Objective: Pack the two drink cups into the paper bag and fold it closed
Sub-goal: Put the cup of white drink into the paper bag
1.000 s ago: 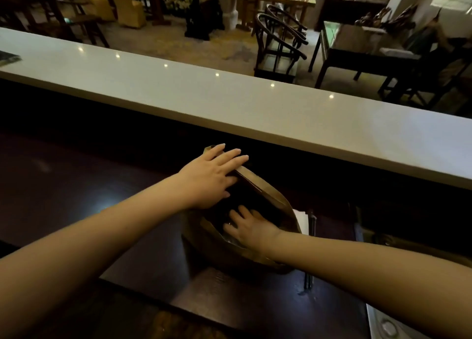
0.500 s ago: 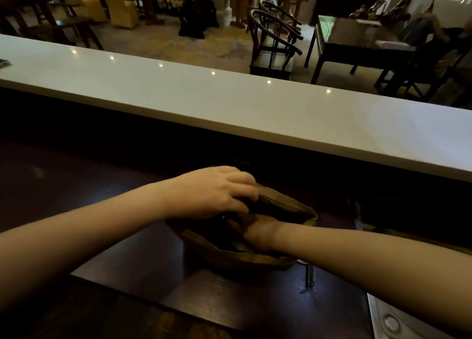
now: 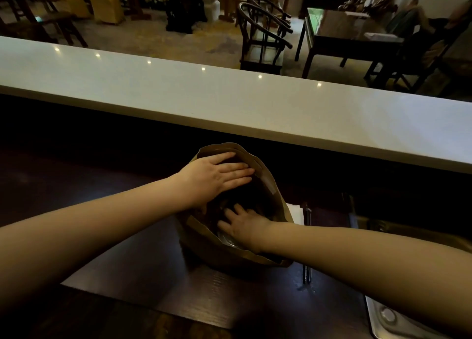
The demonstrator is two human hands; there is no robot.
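Note:
A brown paper bag (image 3: 270, 185) stands open on the dark work surface below the white counter. My left hand (image 3: 217, 175) lies flat, fingers straight, across the far left part of the bag's mouth, pressing on the paper. My right hand (image 3: 242, 225) reaches down inside the bag with fingers spread, resting on the clear lid of a drink cup (image 3: 228, 239) that barely shows under it. A second cup is hidden in the dark interior.
A long white counter (image 3: 229, 101) runs across behind the bag. White napkins (image 3: 296, 212) and a dark metal utensil (image 3: 307, 249) lie right of the bag. A steel sink rim (image 3: 388, 315) sits at the lower right. Chairs and tables stand beyond.
My left hand went from curled over the bag's rim to flat with straight fingers. The bag's mouth stands taller and wider. My right hand stays inside the bag.

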